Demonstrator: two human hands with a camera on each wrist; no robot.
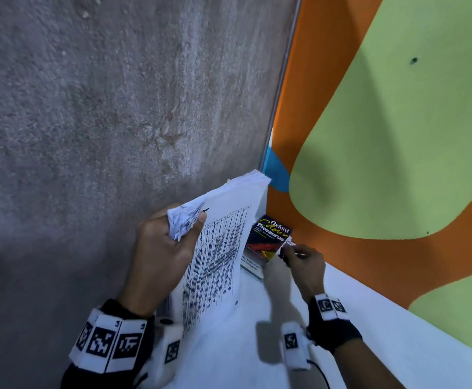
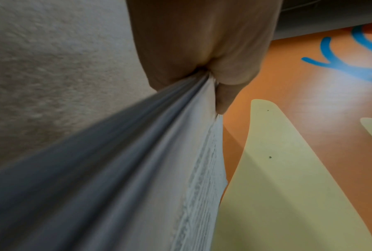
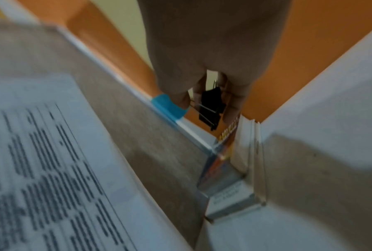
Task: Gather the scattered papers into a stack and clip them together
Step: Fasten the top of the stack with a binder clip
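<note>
Gripped in the left hand point(image 1: 163, 248): the paper stack point(image 1: 218, 248), fingers and thumb curled round its upper-left corner, which is crumpled in the fist. Stack is lifted off the white desk point(image 1: 369, 332) and tilted up, printed table facing the camera; left wrist view shows many sheet edges bunched at the pinch, so gathering looks essentially done, though edges fan slightly at the far corner and aren't squared. Moving right, a thesaurus point(image 1: 269, 238) lies on another book at the back corner of the desk, against the orange and green wall point(image 1: 397, 136); not part of the job. Right hand point(image 1: 302, 265) sits just beside those books, fingers closed on a black binder clip point(image 3: 212, 105); its jaws are probably shut, the wrist view is too blurred to be sure. Clip and stack are apart. Left to do, as I read it: square the edges, squeeze the clip open, seat it over one edge of the stack.
</note>
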